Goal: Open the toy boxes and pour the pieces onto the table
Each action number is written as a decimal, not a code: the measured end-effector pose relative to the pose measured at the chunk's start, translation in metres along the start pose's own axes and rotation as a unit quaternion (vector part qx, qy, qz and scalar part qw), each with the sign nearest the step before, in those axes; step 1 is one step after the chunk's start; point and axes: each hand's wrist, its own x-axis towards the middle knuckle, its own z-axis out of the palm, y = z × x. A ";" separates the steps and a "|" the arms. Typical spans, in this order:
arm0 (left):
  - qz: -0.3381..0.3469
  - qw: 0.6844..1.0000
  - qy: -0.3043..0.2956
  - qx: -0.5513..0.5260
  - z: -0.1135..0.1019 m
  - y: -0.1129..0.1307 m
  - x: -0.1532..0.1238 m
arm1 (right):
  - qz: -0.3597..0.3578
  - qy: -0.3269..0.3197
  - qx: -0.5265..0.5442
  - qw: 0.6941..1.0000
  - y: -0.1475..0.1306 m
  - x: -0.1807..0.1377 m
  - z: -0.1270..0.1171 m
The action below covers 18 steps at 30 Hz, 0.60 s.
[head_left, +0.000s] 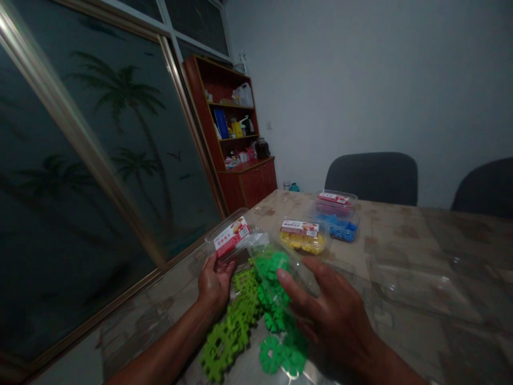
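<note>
A clear plastic box [298,267] with its labelled lid [232,235] folded open is tipped over the table. Bright green flower-shaped plastic pieces [272,275] are in its mouth and below it, with several lying on the tabletop. My right hand [328,299] grips the box from the right side, thumb over the green pieces. At the lid's lower edge, my left hand [215,282] holds on with its thumb and curled fingers. Yellow-green square interlocking pieces [230,334] lie in a heap between my forearms.
Behind stand a labelled box of yellow pieces [302,235], a box of blue pieces [340,227] and a box with a red label [334,199]. An open clear container [425,289] rests at the right. Dark chairs [371,176] line the table's [393,224] far side.
</note>
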 end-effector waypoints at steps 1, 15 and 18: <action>0.002 1.000 -0.005 -0.002 0.001 0.001 0.000 | -0.004 0.011 -0.003 1.000 0.001 0.000 -0.001; -0.024 0.992 -0.111 0.053 0.027 0.026 -0.016 | 0.447 0.014 0.197 0.872 0.056 -0.006 -0.033; -0.050 0.983 -0.153 0.084 0.042 0.030 -0.029 | 0.537 -0.016 0.309 0.785 0.060 -0.007 -0.037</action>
